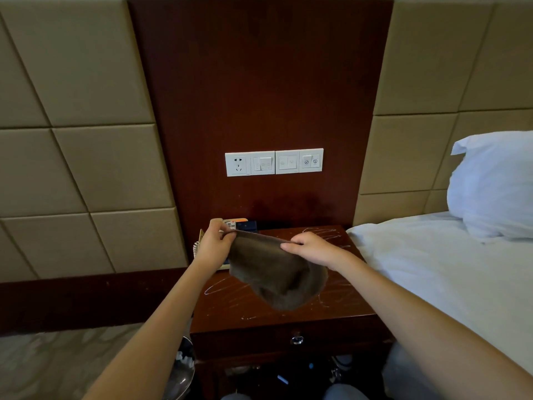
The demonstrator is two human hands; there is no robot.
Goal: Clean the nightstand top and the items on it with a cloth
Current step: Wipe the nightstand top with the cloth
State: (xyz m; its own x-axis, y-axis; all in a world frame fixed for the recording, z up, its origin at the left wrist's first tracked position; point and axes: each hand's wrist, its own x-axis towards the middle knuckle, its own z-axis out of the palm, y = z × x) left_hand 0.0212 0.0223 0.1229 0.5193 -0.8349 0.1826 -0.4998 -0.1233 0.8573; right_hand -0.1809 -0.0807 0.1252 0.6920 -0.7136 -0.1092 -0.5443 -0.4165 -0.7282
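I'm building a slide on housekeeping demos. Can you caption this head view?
Left hand and right hand stretch a brown cloth above the streaked nightstand top.

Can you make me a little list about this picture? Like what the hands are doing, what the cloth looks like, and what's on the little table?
left hand: pinching one top edge of the cloth
right hand: pinching the other top edge
cloth: brown, hanging above the nightstand
nightstand: dark wood, white scribble marks on top, one drawer with a knob
items on it: mostly hidden behind the hands, at the back left
bed: white, right beside the nightstand
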